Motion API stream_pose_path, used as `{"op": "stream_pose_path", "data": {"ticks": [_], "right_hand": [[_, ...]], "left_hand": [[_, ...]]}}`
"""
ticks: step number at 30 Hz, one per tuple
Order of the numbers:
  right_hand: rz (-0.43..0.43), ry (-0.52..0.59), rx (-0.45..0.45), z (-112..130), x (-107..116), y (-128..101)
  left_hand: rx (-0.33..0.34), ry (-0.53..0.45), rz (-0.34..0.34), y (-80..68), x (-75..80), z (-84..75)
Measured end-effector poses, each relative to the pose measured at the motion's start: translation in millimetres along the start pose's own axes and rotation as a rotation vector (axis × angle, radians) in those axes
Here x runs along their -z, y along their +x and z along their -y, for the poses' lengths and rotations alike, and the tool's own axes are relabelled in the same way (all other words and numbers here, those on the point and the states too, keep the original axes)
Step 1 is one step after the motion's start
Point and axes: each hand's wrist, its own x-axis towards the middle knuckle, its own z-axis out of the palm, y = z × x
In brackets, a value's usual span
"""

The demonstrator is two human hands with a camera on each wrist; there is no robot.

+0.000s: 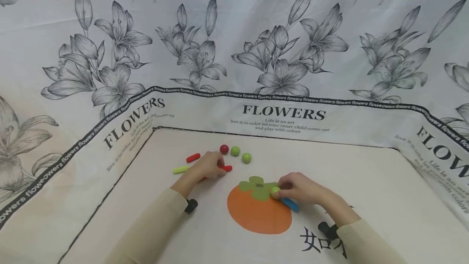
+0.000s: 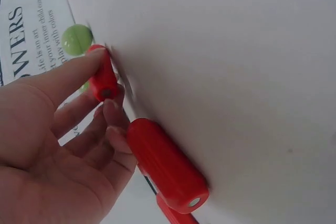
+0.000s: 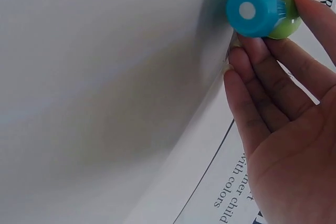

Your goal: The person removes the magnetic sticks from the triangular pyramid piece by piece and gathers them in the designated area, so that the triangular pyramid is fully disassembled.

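My left hand (image 1: 209, 165) pinches a short red magnetic rod (image 2: 104, 80) between thumb and fingers, close to the table surface. Another red rod (image 2: 165, 163) with a metal end lies right beside those fingers in the left wrist view. Over the printed orange persimmon, my right hand (image 1: 302, 188) holds a green ball (image 1: 275, 192) between thumb and fingers. A blue rod (image 1: 290, 204) meets that ball, its pale round end (image 3: 247, 10) facing the right wrist camera. The ball's far side is hidden by the rod there.
Beyond the left hand sit a red ball (image 1: 224, 149) and two green balls (image 1: 235, 150). To its left lie a red rod (image 1: 193, 157) and a yellow-green rod (image 1: 180, 169). A flower-printed cloth (image 1: 205, 109) rises behind the table.
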Motion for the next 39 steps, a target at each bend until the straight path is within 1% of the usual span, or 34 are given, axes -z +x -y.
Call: {"op": "stream_pose_path", "data": {"ticks": [5, 10, 14, 18, 22, 25, 28, 33, 37, 39], "right_hand": [[-0.009, -0.026, 0.006, 0.5, 1.7, -0.8], [-0.034, -0.085, -0.020, 0.8, 4.0, -0.1], [-0.032, -0.100, -0.031, 2.8, 7.9, 0.7], [-0.040, -0.113, 0.006, 5.7, 14.7, -2.7], [-0.013, -0.106, 0.079, 8.4, 21.4, -7.7], [0.044, -0.089, 0.112, 8.6, 22.3, -8.3], [0.072, -0.080, 0.128, 5.8, 19.2, -7.0], [0.037, -0.031, 0.140, -1.7, 12.5, -5.6], [0.012, -0.026, 0.138, -3.8, 9.0, -3.0], [-0.005, -0.040, 0.134, -3.8, 7.8, -1.5]], "left_hand": [[-0.002, 0.016, -0.021, 2.5, -2.0, 0.8], [-0.019, 0.026, -0.020, 0.9, 4.1, -2.7], [-0.040, 0.019, -0.036, -2.1, 8.0, -3.9], [-0.115, 0.012, -0.043, -13.5, 9.8, -8.2], [-0.225, 0.021, -0.044, -28.7, 6.5, -18.1], [-0.279, 0.019, -0.015, -36.6, -0.5, -27.3], [-0.307, 0.024, 0.039, -40.5, -10.5, -35.5], [-0.349, 0.022, 0.106, -44.8, -26.1, -45.2], [-0.341, -0.010, 0.195, -49.5, -37.7, -51.4], [-0.352, -0.033, 0.236, -49.3, -44.8, -55.9]]}}
